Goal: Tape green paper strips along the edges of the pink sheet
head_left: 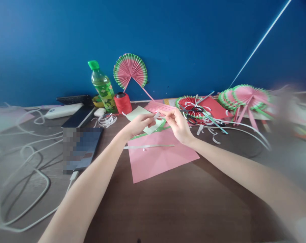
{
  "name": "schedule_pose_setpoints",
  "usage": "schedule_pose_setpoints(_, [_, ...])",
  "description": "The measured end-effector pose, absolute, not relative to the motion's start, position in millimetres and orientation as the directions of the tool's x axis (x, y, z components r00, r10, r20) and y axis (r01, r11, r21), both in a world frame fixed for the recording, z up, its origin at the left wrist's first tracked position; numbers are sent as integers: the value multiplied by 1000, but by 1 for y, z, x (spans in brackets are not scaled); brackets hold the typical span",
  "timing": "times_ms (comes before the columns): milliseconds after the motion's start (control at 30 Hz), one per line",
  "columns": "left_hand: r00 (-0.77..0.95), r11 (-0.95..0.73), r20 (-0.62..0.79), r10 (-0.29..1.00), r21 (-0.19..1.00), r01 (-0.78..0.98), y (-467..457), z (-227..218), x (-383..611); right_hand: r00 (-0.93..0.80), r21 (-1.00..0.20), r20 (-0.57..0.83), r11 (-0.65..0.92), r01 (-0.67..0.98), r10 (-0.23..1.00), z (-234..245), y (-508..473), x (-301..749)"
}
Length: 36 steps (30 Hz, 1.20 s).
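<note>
My left hand [141, 124] has thumb and fingers pinched on a small white strip [157, 115]. Close on its right, my right hand [178, 125] is closed too, fingertips together; whatever it grips is too small to make out. Just beyond the fingers lies pink pleated paper [155, 107]. Pale green paper [136, 113] is under and behind my left hand. Below both hands a pink sheet [163, 162] lies flat, with a narrow pale strip [150, 146] across its upper part.
Behind, a pink-and-green paper fan [130, 69] leans on the blue wall. A red thread spool [122, 103], green-capped bottle [102, 87], phone [88, 150] and white cables [45, 175] are left. Black-handled scissors [193, 109], paper scraps, a red sheet [216, 108] and more fans [251, 96] lie right.
</note>
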<state>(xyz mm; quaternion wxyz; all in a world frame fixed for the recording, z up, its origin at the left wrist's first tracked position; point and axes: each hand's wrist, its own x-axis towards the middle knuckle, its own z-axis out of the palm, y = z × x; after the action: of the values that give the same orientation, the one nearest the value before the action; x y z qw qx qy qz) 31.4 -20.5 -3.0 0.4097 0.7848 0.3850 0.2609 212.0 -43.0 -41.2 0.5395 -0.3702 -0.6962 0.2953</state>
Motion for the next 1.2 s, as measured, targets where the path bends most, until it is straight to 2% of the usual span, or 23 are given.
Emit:
schedule_pose_setpoints(133, [541,-391,143,829,840,377,-18,-1,28,-112,-825,545,555,107,831,-38,-43,212])
schedule_pose_setpoints(233, [502,-438,182,845,774,457,-17,8,23,-135,-838,521,535,105,843,-36,-45,211])
schedule_pose_setpoints(333, [436,-422,145,888,631,651,-17,18,18,-187,-857,485,507,91,854,-34,-46,211])
schedule_pose_setpoints(433, [351,-320,19,936,457,830,-17,21,10,-191,-874,460,480,71,867,-34,-44,212])
schedule_pose_setpoints(533, [350,-305,-114,930,294,906,-15,19,3,-167,-891,422,441,104,891,-36,-40,213])
schedule_pose_setpoints(600, [357,-330,-71,931,249,910,-13,18,1,-145,-902,401,417,110,905,-38,-38,213])
schedule_pose_setpoints(733, [288,-315,130,949,311,897,-9,18,1,-119,-916,377,389,95,918,-40,-34,214])
schedule_pose_setpoints(800, [266,-285,103,958,325,901,-9,17,1,-112,-927,357,366,79,927,-40,-33,214])
schedule_pose_setpoints(967, [277,-237,-77,958,334,913,-9,12,0,-98,-948,311,316,43,945,-38,-34,214])
schedule_pose_setpoints(1033, [300,-258,-52,952,387,885,-10,14,3,-100,-947,312,318,48,945,-37,-34,213])
schedule_pose_setpoints(1133, [332,-318,63,941,499,806,-15,21,10,-90,-948,307,312,58,948,-36,-35,212])
schedule_pose_setpoints(1200, [387,-362,79,919,560,745,-18,24,15,-85,-946,311,317,64,947,-34,-36,212])
